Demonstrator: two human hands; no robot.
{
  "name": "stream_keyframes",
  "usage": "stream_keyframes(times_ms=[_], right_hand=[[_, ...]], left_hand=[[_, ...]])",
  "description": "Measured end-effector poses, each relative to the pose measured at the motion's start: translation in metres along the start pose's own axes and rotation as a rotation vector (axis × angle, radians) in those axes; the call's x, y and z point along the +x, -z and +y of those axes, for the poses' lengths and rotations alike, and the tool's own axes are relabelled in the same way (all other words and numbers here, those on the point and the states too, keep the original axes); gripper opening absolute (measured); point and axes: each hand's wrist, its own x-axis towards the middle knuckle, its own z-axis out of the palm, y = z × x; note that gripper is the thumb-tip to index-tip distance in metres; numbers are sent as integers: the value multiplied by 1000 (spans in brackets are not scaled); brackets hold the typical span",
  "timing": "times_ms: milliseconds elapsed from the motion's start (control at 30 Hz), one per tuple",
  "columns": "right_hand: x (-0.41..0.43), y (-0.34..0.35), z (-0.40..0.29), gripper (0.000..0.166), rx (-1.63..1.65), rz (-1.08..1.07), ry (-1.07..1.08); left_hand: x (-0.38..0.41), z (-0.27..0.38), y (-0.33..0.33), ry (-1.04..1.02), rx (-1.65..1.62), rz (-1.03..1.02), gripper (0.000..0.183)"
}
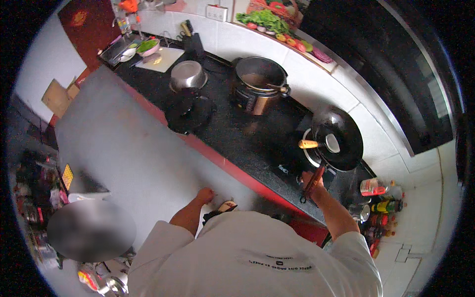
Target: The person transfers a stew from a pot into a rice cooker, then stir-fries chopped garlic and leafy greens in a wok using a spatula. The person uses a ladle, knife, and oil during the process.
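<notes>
A black wok (pixel 343 130) sits over the stove at the right, its dark brown handle (pixel 314 182) pointing towards me. Inside rests a ladle or spatula with a metal head (pixel 332 143) and a wooden handle (pixel 308 144) that reaches past the rim. My right hand (pixel 313 181) is beneath the wok handle, fingers close to the stove knob (pixel 299 179). The wok handle partly covers this hand, so its grip is unclear. Low in front of my body, over the floor, my left hand (pixel 206 194) has curled fingers and no visible object.
An electric cooker (pixel 256 100) stands mid-counter beside an upturned metal pot (pixel 187 74) and a black pan or lid (pixel 191 111). Farther left are a cutting board (pixel 163 61), a bowl of greens (pixel 147 45) and a knife block (pixel 193 43). Several bottles (pixel 382 206) line the right end.
</notes>
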Motion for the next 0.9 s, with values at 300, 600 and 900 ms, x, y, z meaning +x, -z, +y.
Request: stream_keyframes(times_ms=[300, 600, 900], right_hand=[[36, -147, 79, 22, 1094, 297, 5], [19, -139, 79, 20, 1083, 348, -26], [-42, -65, -10, 24, 1205, 622, -433]], left_hand=[[-29, 29, 17, -602, 1042, -182, 13], [-6, 7, 22, -505, 837, -208, 8], [29, -32, 10, -927, 1138, 44, 20]])
